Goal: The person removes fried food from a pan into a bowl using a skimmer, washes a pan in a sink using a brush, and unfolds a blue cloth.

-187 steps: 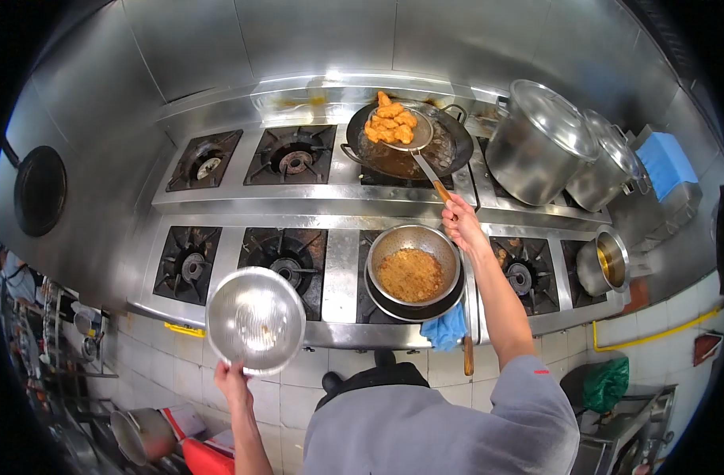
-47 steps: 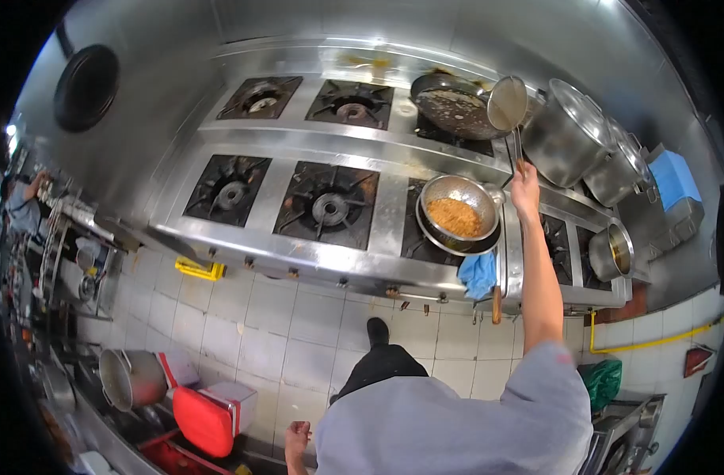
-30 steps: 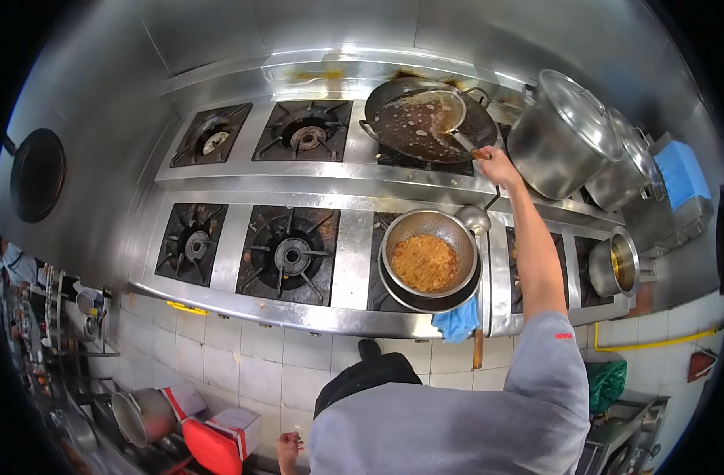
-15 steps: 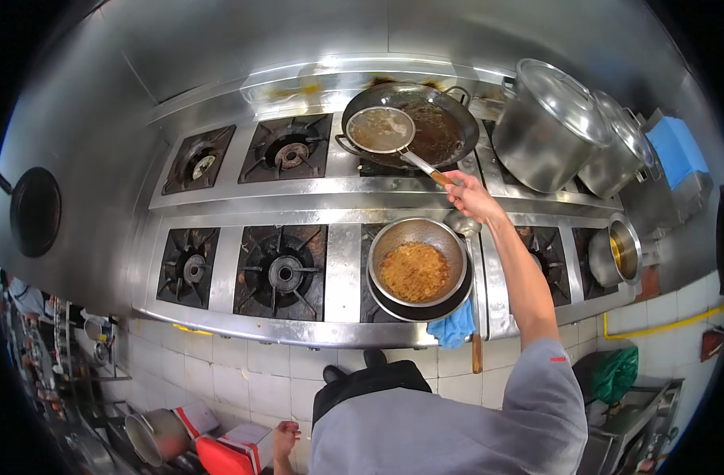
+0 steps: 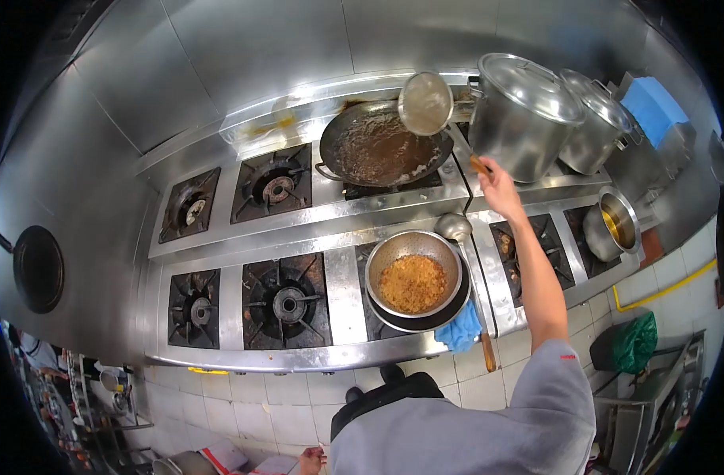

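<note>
My right hand is closed round the wooden handle of a wire strainer. The strainer is tilted up above the back right rim of a dark wok that holds brown, bubbling oil. No food pieces show in the strainer. Low in the view, beside my grey shirt, my left hand has loosely curled fingers with nothing visible in them. On the front burner, a perforated metal bowl of golden-brown crumbs rests over a dark pan. A ladle lies beside it.
Two large lidded pots stand right of the wok. A pot of yellow liquid sits at the front right. A blue cloth and a wooden handle overhang the front edge. A green bag is at the right.
The strainer has risen from the wok and moved right. Fried pieces seen in it earlier are gone. The metal bowl once in my left hand is out of view. A ladle now lies by the crumbs.
</note>
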`<act>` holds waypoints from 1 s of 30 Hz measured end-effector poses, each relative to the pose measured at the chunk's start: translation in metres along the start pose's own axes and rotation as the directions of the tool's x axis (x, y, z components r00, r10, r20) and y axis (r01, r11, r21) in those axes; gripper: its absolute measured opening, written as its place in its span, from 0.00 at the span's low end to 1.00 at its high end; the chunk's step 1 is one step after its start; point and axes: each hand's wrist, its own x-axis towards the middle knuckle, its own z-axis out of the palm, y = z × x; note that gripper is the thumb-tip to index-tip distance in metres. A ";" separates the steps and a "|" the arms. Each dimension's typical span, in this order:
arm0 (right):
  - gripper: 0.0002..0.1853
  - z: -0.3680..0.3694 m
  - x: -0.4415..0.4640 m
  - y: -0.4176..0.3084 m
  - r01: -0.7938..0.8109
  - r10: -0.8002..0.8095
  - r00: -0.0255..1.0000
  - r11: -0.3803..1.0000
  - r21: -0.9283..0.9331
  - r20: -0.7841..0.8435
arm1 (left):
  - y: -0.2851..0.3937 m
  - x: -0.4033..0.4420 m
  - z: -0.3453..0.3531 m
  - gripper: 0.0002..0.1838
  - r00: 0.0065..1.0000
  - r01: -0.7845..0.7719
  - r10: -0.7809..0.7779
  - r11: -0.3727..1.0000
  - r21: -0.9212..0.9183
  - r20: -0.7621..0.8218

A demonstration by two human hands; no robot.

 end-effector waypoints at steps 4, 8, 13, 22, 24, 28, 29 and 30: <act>0.21 -0.012 0.014 -0.018 0.010 -0.040 0.996 0.938 -0.346 -0.079 | -0.007 0.003 -0.011 0.06 0.783 -0.607 0.527 0.531 0.591 0.331; 0.18 -0.007 0.017 0.005 0.063 -0.035 0.995 0.947 -0.314 0.093 | -0.009 0.005 -0.021 0.07 0.990 -0.063 0.107 0.920 0.387 -0.094; 0.17 0.000 0.012 -0.042 -0.067 0.186 0.941 0.921 -0.384 0.282 | -0.020 0.018 -0.054 0.06 0.999 0.042 -0.040 0.982 -0.186 0.013; 0.22 0.029 -0.011 -0.101 -0.436 0.441 0.791 0.893 -0.114 0.424 | -0.014 0.008 -0.071 0.08 0.987 0.083 -0.086 0.996 -0.030 -0.138; 0.20 0.046 -0.015 -0.101 -0.583 0.483 0.731 0.809 0.073 0.481 | -0.005 0.002 -0.067 0.08 0.987 0.088 -0.095 0.995 -0.056 -0.128; 0.19 0.083 -0.025 -0.110 -0.623 0.493 0.734 0.762 0.175 0.466 | -0.004 -0.003 -0.073 0.08 0.997 0.070 -0.068 0.994 -0.087 0.029; 0.17 0.095 -0.027 -0.109 -0.622 0.495 0.752 0.751 0.221 0.435 | -0.003 -0.001 -0.074 0.08 0.997 0.067 -0.065 0.994 -0.090 0.030; 0.17 0.105 -0.029 -0.108 -0.621 0.495 0.752 0.753 0.218 0.436 | -0.005 -0.003 -0.075 0.09 0.998 0.065 -0.064 0.995 -0.076 0.017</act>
